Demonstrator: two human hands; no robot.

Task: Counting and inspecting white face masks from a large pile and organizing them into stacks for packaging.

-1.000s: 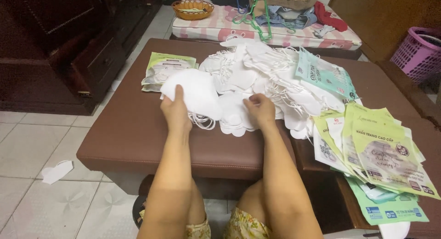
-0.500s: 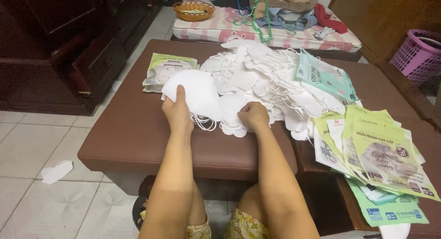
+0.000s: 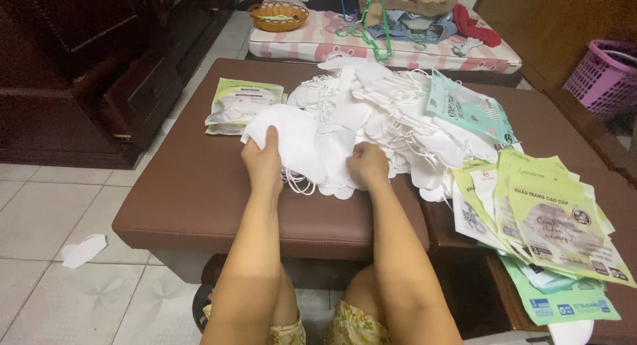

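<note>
Left hand [image 3: 263, 160] is clamping the edge of a white face mask [image 3: 292, 140]; right hand [image 3: 368, 166], fingers curled together, is pressing the mask pile [image 3: 391, 113] on a brown padded bench [image 3: 192, 192].

The white face masks [image 3: 371, 113] are looking like soft, matt nonwoven cloth with thin elastic loops. The counter [image 3: 199, 192] under them is showing smooth brown leatherette with a faint sheen and a stitched edge. The green packets [image 3: 557, 219] at the right are gleaming as glossy plastic film, as is the filled packet [image 3: 242, 105] at far left. The cabinet [image 3: 86, 66] is showing dark polished wood, the floor [image 3: 40, 212] glazed tile, the basket [image 3: 277, 14] woven wicker.
</note>
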